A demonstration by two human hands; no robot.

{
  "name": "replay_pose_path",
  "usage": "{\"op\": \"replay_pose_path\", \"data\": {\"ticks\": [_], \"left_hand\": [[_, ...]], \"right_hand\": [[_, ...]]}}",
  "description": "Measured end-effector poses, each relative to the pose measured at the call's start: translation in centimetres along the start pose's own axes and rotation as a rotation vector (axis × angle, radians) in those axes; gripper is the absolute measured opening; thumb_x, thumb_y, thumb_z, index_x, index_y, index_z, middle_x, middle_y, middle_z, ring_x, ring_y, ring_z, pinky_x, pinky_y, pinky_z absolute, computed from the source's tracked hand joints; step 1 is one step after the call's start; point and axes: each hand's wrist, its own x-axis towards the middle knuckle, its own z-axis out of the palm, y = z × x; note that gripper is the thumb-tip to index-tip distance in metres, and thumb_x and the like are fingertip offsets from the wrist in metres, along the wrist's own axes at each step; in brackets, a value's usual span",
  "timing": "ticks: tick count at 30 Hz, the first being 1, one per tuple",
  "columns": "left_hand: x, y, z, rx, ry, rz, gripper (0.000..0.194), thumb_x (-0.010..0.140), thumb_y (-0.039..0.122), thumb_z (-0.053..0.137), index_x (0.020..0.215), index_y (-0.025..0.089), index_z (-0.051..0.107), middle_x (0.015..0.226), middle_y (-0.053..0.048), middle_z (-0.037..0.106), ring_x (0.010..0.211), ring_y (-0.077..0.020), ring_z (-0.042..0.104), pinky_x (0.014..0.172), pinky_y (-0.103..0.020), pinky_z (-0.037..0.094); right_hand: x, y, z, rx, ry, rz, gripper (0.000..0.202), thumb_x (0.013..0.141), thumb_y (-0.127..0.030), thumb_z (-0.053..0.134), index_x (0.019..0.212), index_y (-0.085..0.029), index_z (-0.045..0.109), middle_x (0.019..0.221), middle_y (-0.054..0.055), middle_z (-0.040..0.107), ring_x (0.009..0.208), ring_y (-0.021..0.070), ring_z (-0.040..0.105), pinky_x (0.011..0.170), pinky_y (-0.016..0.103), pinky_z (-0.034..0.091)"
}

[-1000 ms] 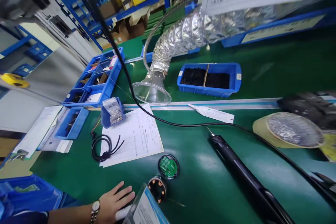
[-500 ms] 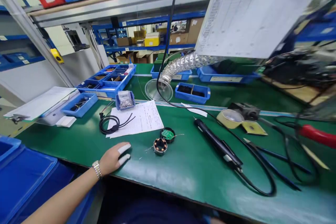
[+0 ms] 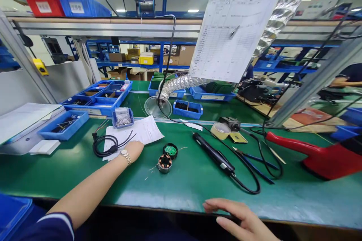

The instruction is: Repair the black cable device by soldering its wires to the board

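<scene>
My left hand [image 3: 135, 151] is closed at the front edge of a written sheet of paper [image 3: 149, 130], which bows up beside it. Its fingertips are hidden under the hand. A coiled black cable [image 3: 97, 150] lies just left of it, partly on the sheet. My right hand [image 3: 237, 214], thumb and fingers apart, holds nothing over the table's front edge. Between the hands, a ring-shaped motor stator with copper coils [image 3: 164, 163] sits against a round black housing with a green circuit board [image 3: 170, 150]. Thin wires stick out from both.
A black electric screwdriver [image 3: 213, 154], blue-handled pliers [image 3: 256, 163] and a roll of tape [image 3: 220, 130] lie to the right, near a red-handled tool [image 3: 294, 147]. Blue parts bins [image 3: 96, 109] stand at the back left. An extraction hose [image 3: 181, 83] and hanging paper [image 3: 226, 34] are ahead.
My left hand has moved forward from the bare tabletop onto the paper, and its extended fingers have curled. The sheet's right side has lifted. My right hand has come into view. The camera has tilted up.
</scene>
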Motion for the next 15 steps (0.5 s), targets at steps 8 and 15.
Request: {"op": "replay_pose_path", "data": {"ticks": [8,15], "left_hand": [[-3.1,-4.0,-9.0,-0.298,0.377,-0.159,0.033,0.085,0.027,0.039,0.112,0.019,0.055,0.089,-0.002,0.071,0.079,-0.0188,0.066,0.069,-0.027,0.05],[-1.4,2.1,-6.2,-0.296,0.962,0.28,0.025,0.079,0.029,0.048,0.099,0.021,0.06,0.079,-0.004,0.07,0.071,-0.0208,0.067,0.061,-0.026,0.053]], "right_hand": [[14.1,-10.7,-1.6,0.4,-0.117,-0.259,0.061,0.071,-0.038,0.068,0.125,-0.021,0.045,0.127,0.011,0.052,0.112,0.023,0.053,0.096,0.039,0.043],[24.1,-16.4,2.4,0.256,0.166,-0.601,0.052,0.07,-0.029,0.067,0.119,-0.022,0.052,0.1,0.005,0.064,0.084,0.0193,0.061,0.073,0.031,0.049]]}}
